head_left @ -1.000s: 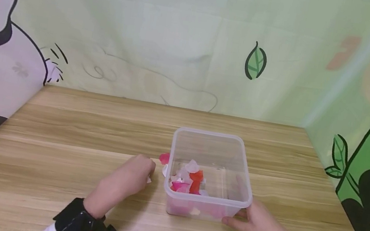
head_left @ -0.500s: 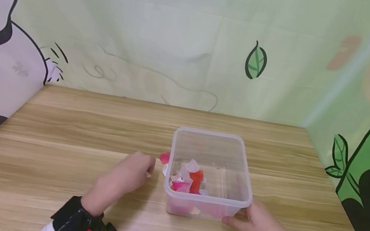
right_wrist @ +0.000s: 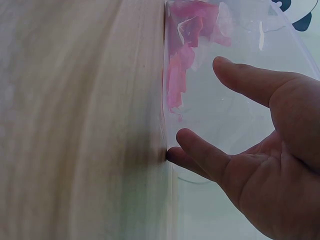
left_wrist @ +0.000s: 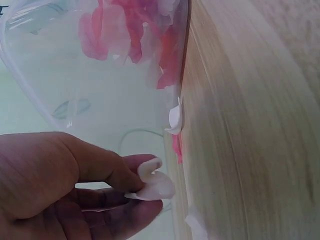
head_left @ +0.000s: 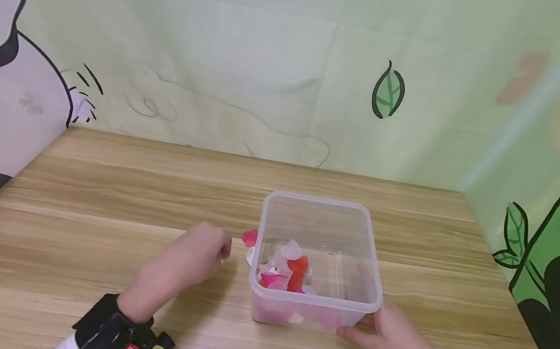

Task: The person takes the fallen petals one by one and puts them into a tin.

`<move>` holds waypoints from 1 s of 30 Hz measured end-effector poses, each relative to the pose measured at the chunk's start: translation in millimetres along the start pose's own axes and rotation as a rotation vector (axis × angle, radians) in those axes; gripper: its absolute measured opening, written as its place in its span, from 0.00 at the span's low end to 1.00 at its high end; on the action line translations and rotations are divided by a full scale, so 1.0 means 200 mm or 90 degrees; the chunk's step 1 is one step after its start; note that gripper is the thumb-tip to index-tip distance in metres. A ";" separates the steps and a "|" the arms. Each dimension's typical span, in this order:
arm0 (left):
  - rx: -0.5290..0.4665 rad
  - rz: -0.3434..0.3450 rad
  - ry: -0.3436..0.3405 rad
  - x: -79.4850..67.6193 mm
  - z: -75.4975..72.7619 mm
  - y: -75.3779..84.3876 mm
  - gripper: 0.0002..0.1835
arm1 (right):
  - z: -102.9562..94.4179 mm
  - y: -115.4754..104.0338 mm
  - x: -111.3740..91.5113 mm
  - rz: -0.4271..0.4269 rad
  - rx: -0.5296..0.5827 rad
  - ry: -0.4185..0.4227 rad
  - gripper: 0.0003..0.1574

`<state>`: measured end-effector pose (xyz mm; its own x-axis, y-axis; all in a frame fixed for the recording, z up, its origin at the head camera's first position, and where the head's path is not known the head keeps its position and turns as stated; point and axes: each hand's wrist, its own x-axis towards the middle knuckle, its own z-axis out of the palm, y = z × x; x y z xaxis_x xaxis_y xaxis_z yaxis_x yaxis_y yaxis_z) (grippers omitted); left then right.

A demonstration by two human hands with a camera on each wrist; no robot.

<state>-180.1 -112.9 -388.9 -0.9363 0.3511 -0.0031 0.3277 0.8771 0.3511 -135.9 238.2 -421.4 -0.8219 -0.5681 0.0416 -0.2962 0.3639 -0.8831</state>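
My left hand hovers left of a clear plastic box. In the left wrist view, its thumb and fingers pinch a white petal, mostly hidden from the head camera. Pink, white and red petals lie heaped in the box's left part. My right hand rests at the box's front right corner, thumb at the front and fingers along the side. Seen from the right wrist, those fingers are spread and fairly straight. Outside the box's left wall lie a pink petal and a white petal.
Another pale petal lies on the wooden table, low in the left wrist view. Printed cloth walls with panda and bamboo drawings stand behind the table and at both sides.
My left hand has risen slightly and drifted a little left and away from me, carrying the white petal. The box and my right hand stay put.
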 end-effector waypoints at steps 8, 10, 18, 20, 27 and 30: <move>-0.025 -0.028 -0.013 0.02 0.01 0.00 0.06 | 0.00 0.00 0.00 0.006 0.003 -0.001 0.51; -0.028 -0.026 -0.011 0.02 0.01 0.00 0.06 | 0.00 0.00 0.00 0.005 0.002 -0.002 0.51; -0.040 0.044 0.055 0.02 0.02 -0.02 0.06 | 0.00 0.00 0.00 0.005 -0.003 -0.003 0.52; -0.044 0.056 0.068 0.02 0.01 -0.02 0.06 | 0.00 0.00 0.00 0.003 -0.006 -0.002 0.53; -0.088 0.054 0.108 0.01 -0.02 0.02 0.07 | 0.00 0.00 -0.01 0.002 -0.008 -0.002 0.53; -0.099 0.068 0.141 0.00 -0.04 0.03 0.07 | 0.00 0.00 -0.01 0.003 -0.008 -0.001 0.54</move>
<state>-179.5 -110.7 -379.1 -0.9082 0.3433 0.2394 0.4180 0.7729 0.4774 -134.8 239.0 -420.7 -0.8230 -0.5668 0.0363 -0.2980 0.3766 -0.8771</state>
